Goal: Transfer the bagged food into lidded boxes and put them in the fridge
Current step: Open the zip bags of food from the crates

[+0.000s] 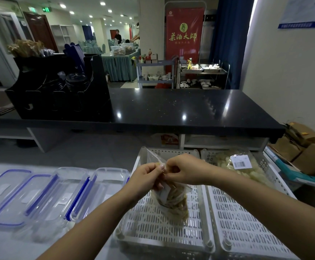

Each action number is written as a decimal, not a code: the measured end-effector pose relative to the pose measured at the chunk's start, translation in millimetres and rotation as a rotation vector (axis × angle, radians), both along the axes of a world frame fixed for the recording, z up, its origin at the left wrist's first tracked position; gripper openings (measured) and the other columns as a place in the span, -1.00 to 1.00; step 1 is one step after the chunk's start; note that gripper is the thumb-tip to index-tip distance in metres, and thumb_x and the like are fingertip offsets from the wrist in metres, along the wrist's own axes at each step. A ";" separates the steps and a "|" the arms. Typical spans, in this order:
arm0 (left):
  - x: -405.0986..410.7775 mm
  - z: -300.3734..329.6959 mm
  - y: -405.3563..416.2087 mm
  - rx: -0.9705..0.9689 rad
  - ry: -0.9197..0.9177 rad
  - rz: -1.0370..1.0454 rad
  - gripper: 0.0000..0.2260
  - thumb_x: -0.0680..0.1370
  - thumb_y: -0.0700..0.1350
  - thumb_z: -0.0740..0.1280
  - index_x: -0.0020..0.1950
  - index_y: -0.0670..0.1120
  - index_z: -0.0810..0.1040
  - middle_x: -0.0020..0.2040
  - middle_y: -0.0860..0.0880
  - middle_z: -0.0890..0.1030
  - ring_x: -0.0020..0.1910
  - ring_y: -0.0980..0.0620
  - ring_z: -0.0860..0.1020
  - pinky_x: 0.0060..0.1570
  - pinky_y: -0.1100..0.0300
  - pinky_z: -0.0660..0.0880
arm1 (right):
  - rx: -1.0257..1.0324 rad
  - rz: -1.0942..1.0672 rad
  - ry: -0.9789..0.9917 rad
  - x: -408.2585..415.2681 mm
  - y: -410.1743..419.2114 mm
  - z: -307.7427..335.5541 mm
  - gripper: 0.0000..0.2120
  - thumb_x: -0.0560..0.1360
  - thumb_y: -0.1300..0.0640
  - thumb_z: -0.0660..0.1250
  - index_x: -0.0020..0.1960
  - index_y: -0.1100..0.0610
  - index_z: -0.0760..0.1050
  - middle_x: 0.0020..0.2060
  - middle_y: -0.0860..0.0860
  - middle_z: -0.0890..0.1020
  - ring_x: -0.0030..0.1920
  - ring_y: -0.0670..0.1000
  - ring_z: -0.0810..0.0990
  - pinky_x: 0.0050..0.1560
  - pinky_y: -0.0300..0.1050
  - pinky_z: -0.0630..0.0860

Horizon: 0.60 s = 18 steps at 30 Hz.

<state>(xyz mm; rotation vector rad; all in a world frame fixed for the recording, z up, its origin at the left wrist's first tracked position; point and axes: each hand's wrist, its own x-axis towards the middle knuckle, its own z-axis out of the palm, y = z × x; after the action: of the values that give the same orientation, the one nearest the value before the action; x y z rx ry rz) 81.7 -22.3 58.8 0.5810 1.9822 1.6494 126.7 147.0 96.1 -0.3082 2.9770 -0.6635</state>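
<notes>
A clear plastic bag of pale brown strips hangs above the left white slotted basket. My left hand and my right hand both pinch the bag's top edge, close together. A second bag of pale chunks with a barcode label lies in the right white basket. Two clear boxes stand open at the left, with two blue-rimmed lids lying beside them.
A black counter runs across behind the work surface, with a black organiser on its left end. Cardboard boxes sit at the far right. Carts with dishes and a red banner stand further back.
</notes>
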 end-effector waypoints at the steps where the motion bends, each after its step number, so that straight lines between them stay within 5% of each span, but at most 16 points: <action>1: -0.2 -0.3 -0.2 0.004 -0.008 -0.001 -0.73 0.64 -0.08 0.23 -0.05 -0.25 0.62 -0.28 -0.04 0.64 -0.38 0.12 0.54 -0.34 0.30 0.49 | -0.021 -0.006 -0.009 0.4 1.3 -1.3 -0.79 0.53 -0.03 0.33 -0.20 0.06 0.50 -0.35 -0.11 0.48 -0.36 -0.14 0.41 -0.33 -0.28 0.34; 7: -5.8 4.7 -2.2 -0.012 -0.085 0.019 -0.81 0.58 -0.10 0.33 -0.10 -0.16 0.69 -0.26 -0.06 0.68 -0.35 0.10 0.57 -0.30 0.27 0.53 | -0.203 -0.035 -0.062 8.6 5.3 -10.4 -0.81 0.57 -0.04 0.29 -0.22 -0.09 0.44 -0.30 -0.12 0.51 -0.32 -0.16 0.45 -0.30 -0.29 0.39; 12: -6.8 8.7 -4.2 -0.002 -0.094 -0.079 -0.70 0.56 0.13 0.31 -0.12 -0.06 0.70 -0.22 -0.05 0.67 -0.32 0.10 0.56 -0.31 0.28 0.50 | -0.511 -0.061 -0.094 15.6 5.3 -13.6 -0.83 0.61 0.04 0.24 -0.16 -0.03 0.46 -0.22 -0.07 0.53 -0.20 -0.13 0.51 -0.16 -0.24 0.48; 15: -5.5 7.7 -3.7 0.019 -0.091 -0.081 -0.69 0.47 0.20 0.35 -0.13 -0.02 0.69 -0.25 -0.02 0.65 -0.36 0.12 0.54 -0.38 0.32 0.46 | -0.678 -0.076 -0.106 18.5 3.4 -17.9 -0.84 0.62 0.11 0.22 -0.12 0.10 0.49 -0.18 0.00 0.53 -0.13 -0.03 0.52 -0.06 -0.07 0.52; 18: -7.4 5.6 -3.3 0.070 -0.115 -0.079 -0.70 0.45 0.17 0.38 -0.14 -0.07 0.64 -0.28 -0.05 0.61 -0.40 0.08 0.53 -0.43 0.30 0.45 | -0.772 -0.092 -0.136 18.0 1.8 -22.5 -0.80 0.62 0.10 0.23 -0.04 0.24 0.48 -0.06 0.26 0.56 0.01 0.27 0.56 0.13 0.22 0.52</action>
<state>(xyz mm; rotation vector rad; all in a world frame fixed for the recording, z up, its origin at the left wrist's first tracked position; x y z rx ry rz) 74.2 -25.6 64.4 0.5695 1.8034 1.6709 144.7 148.8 73.6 -0.1501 2.4833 -1.7431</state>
